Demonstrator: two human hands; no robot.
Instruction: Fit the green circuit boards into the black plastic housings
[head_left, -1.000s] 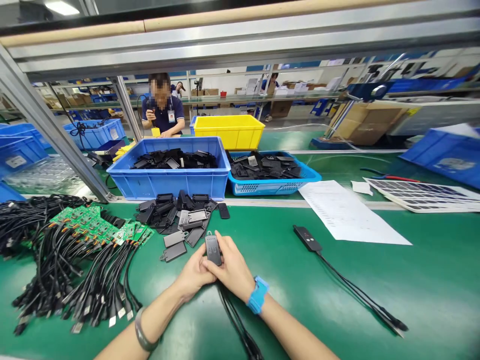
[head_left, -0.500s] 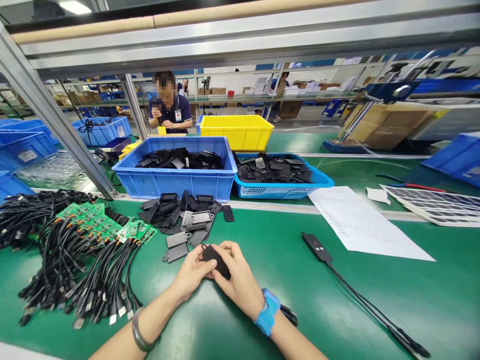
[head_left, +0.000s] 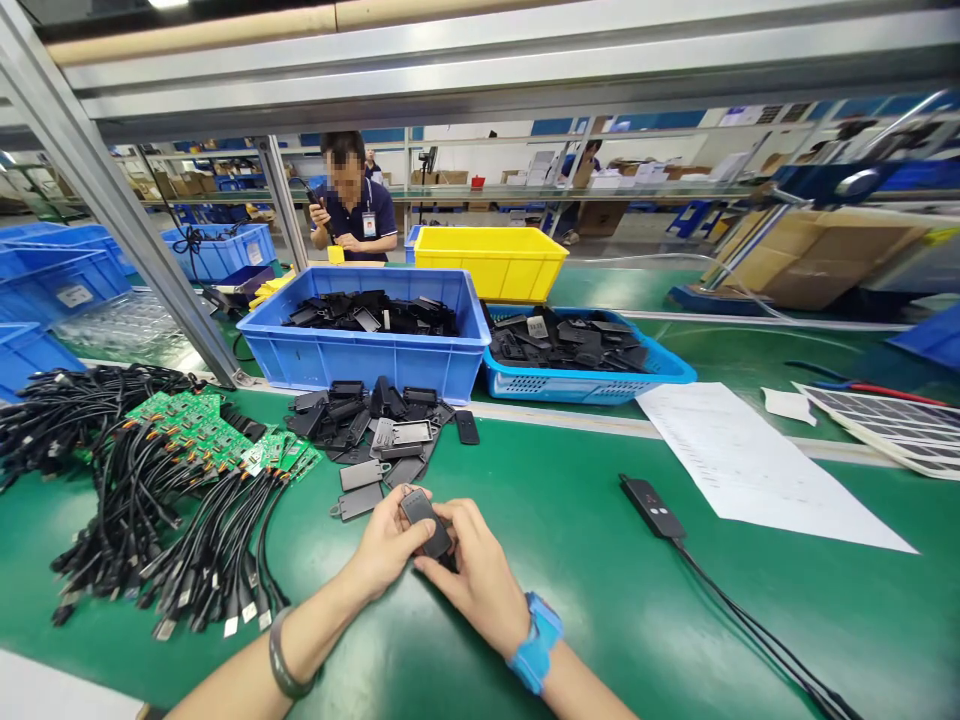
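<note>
Both hands are together over the green tabletop, closed on a small black plastic casing (head_left: 424, 518) with a loop at its far end. My left hand (head_left: 384, 548) grips its left side, thumb across the top face. My right hand (head_left: 480, 572) has its fingers at the right and near end; what lies beneath them is hidden. Just beyond the hands is a pile of loose black case halves (head_left: 360, 425), with a single flat black piece (head_left: 467, 427) beside it. To the right lies a black cabled device (head_left: 654, 508) with small buttons on its face.
Green circuit boards (head_left: 199, 430) with black cables (head_left: 202, 560) are heaped at left. A blue bin (head_left: 360, 352) and a lighter blue basket (head_left: 585, 388) hold black parts. A yellow bin (head_left: 491, 265), paper sheet (head_left: 772, 470) and metal post (head_left: 142, 230) stand around. A co-worker (head_left: 356, 205) sits opposite.
The casing has turned slightly in my hands, showing more of its flat grey-lit face. My right fingers have shifted lower along it. The whole view has swung a little to the left.
</note>
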